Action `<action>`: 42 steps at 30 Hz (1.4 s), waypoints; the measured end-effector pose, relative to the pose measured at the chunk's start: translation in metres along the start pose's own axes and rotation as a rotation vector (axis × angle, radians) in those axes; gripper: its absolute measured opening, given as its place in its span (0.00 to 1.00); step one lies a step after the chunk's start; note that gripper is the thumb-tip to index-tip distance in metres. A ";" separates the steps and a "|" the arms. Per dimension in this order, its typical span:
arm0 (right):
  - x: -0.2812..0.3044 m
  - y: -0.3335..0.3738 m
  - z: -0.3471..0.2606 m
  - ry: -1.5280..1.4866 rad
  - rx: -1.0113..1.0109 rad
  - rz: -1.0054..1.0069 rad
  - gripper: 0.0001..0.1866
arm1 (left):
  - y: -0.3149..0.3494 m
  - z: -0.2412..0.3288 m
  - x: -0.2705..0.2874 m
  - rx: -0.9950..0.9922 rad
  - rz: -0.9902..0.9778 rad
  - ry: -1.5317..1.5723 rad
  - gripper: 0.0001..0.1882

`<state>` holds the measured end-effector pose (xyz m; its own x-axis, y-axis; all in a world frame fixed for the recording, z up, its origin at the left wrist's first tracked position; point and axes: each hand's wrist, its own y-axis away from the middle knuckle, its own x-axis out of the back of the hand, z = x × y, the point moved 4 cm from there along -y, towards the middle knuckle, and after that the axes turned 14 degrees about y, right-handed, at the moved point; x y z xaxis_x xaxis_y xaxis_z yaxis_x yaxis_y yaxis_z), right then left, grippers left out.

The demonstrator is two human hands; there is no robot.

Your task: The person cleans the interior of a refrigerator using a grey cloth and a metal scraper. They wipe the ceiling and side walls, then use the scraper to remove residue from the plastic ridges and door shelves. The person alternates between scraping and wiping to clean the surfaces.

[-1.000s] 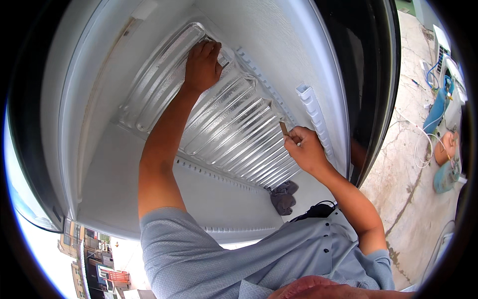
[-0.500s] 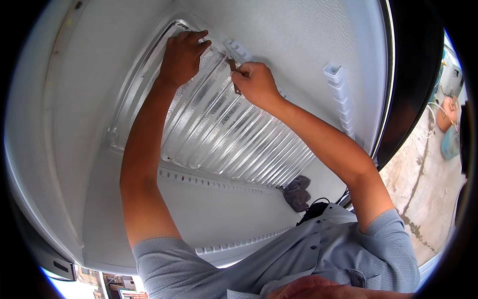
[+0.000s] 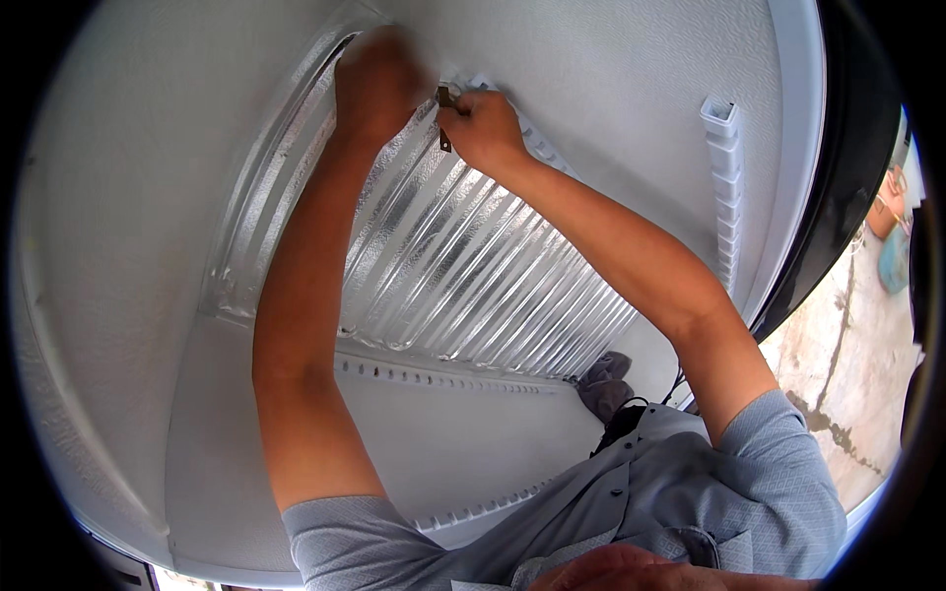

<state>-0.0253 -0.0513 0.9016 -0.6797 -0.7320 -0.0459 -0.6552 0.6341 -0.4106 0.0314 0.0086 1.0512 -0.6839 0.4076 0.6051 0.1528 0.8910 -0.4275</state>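
I am reaching into a white fridge cabinet [image 3: 148,197]. A ribbed, shiny metal panel [image 3: 463,266] lines its back wall. My left hand [image 3: 379,84] presses on the panel's top edge, fingers curled against it. My right hand [image 3: 483,128] is right beside it, pinching a small dark metal piece [image 3: 444,100] at the same top edge. Both forearms cross over the panel.
A white slotted rail [image 3: 724,187] runs down the right inner wall, and a row of slots [image 3: 443,376] runs below the panel. A dark rag [image 3: 603,386] lies at the panel's lower right. The black door frame [image 3: 838,177] and concrete ground [image 3: 838,364] are at right.
My right hand has travelled from the panel's lower right up to the top edge beside my left hand. The view has shifted closer and up.
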 end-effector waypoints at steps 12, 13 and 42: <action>-0.003 0.040 0.011 -0.145 -0.102 -0.161 0.15 | 0.008 0.011 0.009 -0.075 0.059 0.070 0.11; -0.002 0.042 0.019 -0.139 -0.111 -0.134 0.15 | 0.008 0.011 0.004 -0.047 0.015 0.047 0.11; -0.003 0.003 0.025 0.123 0.040 0.058 0.14 | 0.042 0.025 0.003 -0.077 -0.175 0.192 0.19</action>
<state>-0.0175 -0.0535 0.8773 -0.7529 -0.6568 0.0409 -0.6018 0.6621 -0.4466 0.0181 0.0423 1.0177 -0.5581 0.2701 0.7846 0.1027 0.9608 -0.2577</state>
